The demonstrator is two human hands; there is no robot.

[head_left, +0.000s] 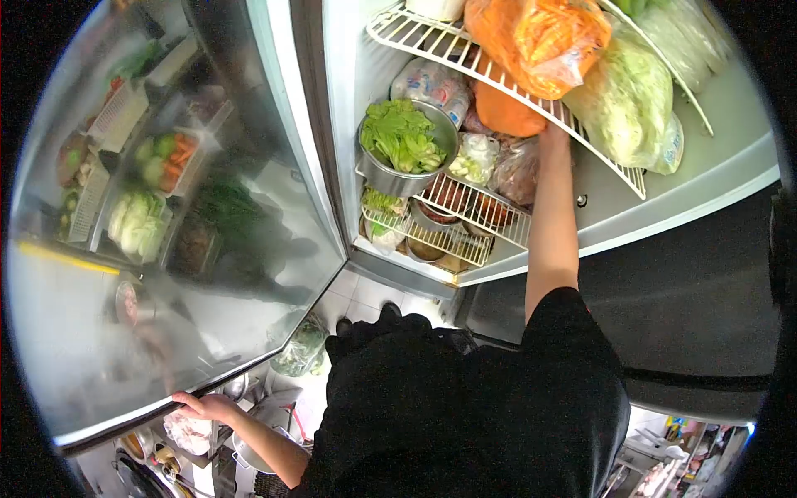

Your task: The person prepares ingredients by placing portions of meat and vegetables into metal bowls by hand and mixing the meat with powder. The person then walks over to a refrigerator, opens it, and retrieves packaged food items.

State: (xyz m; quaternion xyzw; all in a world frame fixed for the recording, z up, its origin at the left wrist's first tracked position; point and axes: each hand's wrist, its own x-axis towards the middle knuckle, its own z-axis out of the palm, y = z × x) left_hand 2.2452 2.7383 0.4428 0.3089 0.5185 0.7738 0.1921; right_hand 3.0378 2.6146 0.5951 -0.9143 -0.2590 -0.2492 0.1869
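Observation:
At the lower left, my left hand (205, 407) is closed on the edge of the open glass refrigerator door (274, 290). My right arm reaches into the refrigerator, and my right hand (554, 137) is beneath the upper wire shelf (444, 48). Its fingers are hidden behind the shelf and the things there, so I cannot see what they hold. Closest to it is an orange bag (508, 112) under that shelf. A clear bag of brownish food (516, 173) lies just left of my forearm.
A metal pot (398, 180) of green leaves stands inside on the left. Above are another orange bag (548, 50) and bagged cabbage (627, 104). Lower wire racks (432, 236) hold bowls. A bag of greens (300, 344) sits on the floor by the door.

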